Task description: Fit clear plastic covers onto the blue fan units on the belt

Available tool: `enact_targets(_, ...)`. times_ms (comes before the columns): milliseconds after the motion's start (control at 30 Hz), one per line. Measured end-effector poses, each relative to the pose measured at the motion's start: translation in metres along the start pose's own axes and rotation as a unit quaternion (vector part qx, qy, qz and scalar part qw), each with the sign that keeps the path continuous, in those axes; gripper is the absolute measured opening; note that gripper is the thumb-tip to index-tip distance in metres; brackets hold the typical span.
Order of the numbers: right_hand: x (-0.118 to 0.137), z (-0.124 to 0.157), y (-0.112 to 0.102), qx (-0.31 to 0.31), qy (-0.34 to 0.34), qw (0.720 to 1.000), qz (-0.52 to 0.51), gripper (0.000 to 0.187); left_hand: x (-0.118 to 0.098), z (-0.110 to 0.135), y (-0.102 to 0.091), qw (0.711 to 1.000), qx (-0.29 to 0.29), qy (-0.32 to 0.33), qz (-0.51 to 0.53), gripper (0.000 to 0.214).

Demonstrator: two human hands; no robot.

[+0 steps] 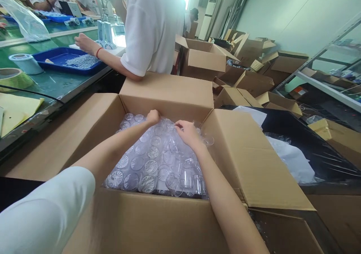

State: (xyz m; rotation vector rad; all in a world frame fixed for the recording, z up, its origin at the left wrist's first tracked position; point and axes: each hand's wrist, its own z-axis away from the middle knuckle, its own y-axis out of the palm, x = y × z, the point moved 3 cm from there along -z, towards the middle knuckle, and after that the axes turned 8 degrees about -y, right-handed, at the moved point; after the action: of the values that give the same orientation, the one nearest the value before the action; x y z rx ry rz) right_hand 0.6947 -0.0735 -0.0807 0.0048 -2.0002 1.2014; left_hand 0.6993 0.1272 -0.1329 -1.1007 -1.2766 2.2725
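In front of me stands an open cardboard box (152,216) with its flaps folded out. Clear plastic round parts (153,152), ribbed like small wheels or lids, lie in rows over a clear plastic layer inside. Toward the right, several clear cup-like pieces (188,178) lie loose and tilted. My left hand (153,117) is closed at the far side of the box, its fingertips hidden among the clear parts. Beside it, my right hand (187,132) has its fingers bent together over the clear pieces; what they pinch is too transparent to make out.
A co-worker in a white shirt (153,28) stands just beyond the box. On the green bench at left are a blue tray (67,56) with small pieces, a tape roll (14,78) and yellow paper (18,111). Cardboard boxes (207,60) and a metal rack (321,58) stand behind.
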Motion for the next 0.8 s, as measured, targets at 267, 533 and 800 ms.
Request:
enact_targets(267, 0.002, 0.0, 0.015, -0.044, -0.009, 0.999, -0.013, 0.041, -0.025, 0.038, -0.023, 0.987, 0.007, 0.04, 0.153, 0.03)
enact_targets(533, 0.009, 0.004, 0.01, -0.033, -0.053, 0.997, -0.038, 0.04, -0.027, 0.079, -0.012, 0.943, 0.167, -0.005, 0.288, 0.031)
enact_targets(800, -0.004, 0.007, 0.011, -0.066, -0.011, 0.996, -0.06, 0.021, -0.009, 0.083, -0.001, 0.893, 0.223, -0.012, 0.39, 0.032)
